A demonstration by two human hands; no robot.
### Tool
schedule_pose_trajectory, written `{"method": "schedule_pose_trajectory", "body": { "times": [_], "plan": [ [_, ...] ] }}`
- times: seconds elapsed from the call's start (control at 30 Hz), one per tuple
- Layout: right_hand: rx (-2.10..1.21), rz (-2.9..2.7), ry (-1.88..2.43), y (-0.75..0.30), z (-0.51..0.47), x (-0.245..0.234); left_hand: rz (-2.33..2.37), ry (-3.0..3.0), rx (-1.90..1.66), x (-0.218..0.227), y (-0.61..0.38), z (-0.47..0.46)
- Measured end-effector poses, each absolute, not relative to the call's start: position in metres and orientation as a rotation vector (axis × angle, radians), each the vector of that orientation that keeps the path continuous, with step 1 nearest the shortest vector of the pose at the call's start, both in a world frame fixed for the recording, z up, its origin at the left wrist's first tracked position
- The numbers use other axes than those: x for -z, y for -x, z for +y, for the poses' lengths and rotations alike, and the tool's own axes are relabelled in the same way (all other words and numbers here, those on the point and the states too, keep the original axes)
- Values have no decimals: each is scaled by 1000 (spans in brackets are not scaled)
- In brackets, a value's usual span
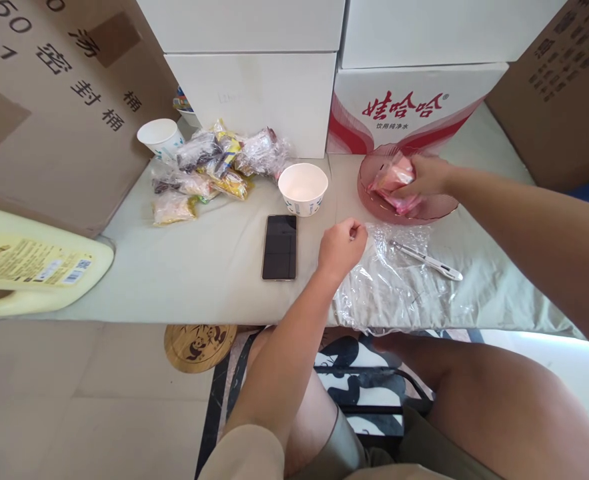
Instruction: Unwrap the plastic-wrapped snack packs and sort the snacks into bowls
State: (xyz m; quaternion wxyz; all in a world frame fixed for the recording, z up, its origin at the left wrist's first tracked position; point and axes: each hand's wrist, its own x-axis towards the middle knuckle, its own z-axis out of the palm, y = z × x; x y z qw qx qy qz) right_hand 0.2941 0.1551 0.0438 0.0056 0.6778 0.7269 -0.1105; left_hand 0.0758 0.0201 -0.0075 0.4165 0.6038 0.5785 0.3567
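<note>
My right hand [427, 177] is closed around pink-wrapped snack packets [391, 179] and holds them over a pink glass bowl [374, 207] at the back right of the low table. My left hand [341, 245] rests loosely curled at the edge of a clear plastic bag [389, 287], fingers pinched together; whether it grips the plastic I cannot make out. A white pen-like tool [427, 260] lies on the bag.
A black phone [279, 247] lies face up beside a white paper bowl [303, 189]. A heap of wrapped snacks [214, 170] and a paper cup [161, 139] sit at the back left. Cardboard boxes [414, 100] wall the back; a yellow jug [29, 267] is at left.
</note>
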Motion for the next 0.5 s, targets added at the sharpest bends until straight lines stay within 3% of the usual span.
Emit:
{"method": "schedule_pose_trajectory", "body": {
  "times": [0.33, 0.5],
  "plan": [
    [480, 2240, -1981, -295, 155, -37, 1458, -1502, -916, 6, -70, 17],
    [319, 2087, -2090, -291, 160, -40, 1457, -1501, -921, 5, -67, 17]
  ]
}}
